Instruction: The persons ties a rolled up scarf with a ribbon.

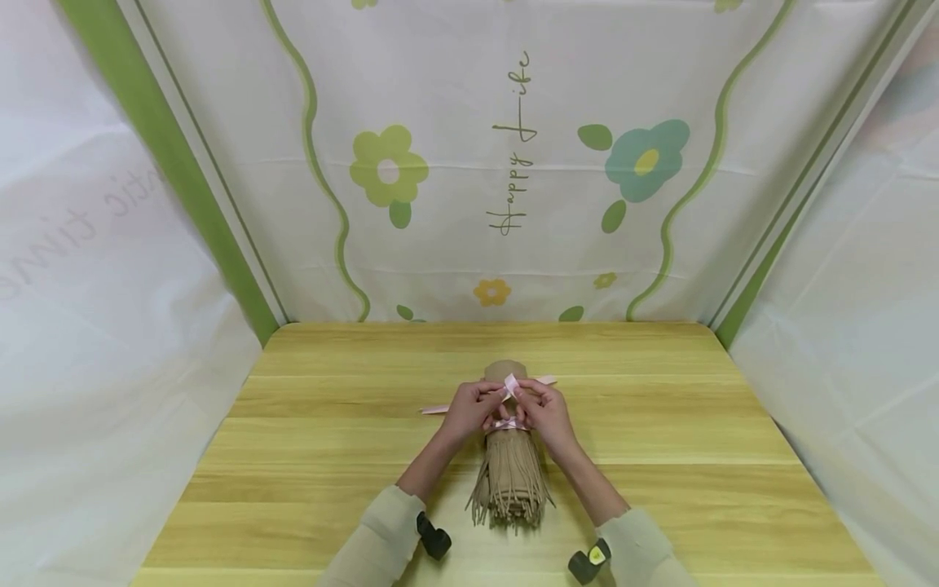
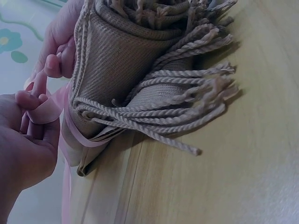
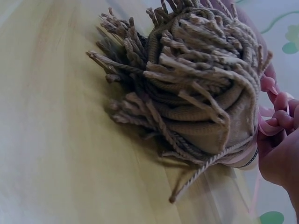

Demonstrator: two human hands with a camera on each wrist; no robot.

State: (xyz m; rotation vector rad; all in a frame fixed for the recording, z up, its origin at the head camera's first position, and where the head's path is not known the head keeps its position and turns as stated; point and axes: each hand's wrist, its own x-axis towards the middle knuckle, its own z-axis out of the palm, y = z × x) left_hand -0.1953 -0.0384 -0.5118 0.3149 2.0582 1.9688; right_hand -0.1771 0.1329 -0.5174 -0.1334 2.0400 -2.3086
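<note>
A rolled beige scarf (image 1: 511,465) lies on the table, its twisted fringe (image 2: 173,112) spread toward the person. Pink ribbon (image 1: 511,383) wraps round the roll, and a loop of it stands up between the two hands. My left hand (image 1: 469,408) pinches the ribbon between thumb and fingers, above the scarf. From the other side, my right hand (image 1: 546,412) pinches the same ribbon, the fingertips of both hands close together. In the right wrist view the fringed end (image 3: 201,60) of the scarf hides part of the hands.
The wooden table (image 1: 660,424) carries the scarf. One ribbon tail (image 1: 434,409) reaches out to the left, another (image 1: 546,379) to the right. A white flowered curtain (image 1: 440,244) hangs behind the table's far edge, with white cloth at both sides.
</note>
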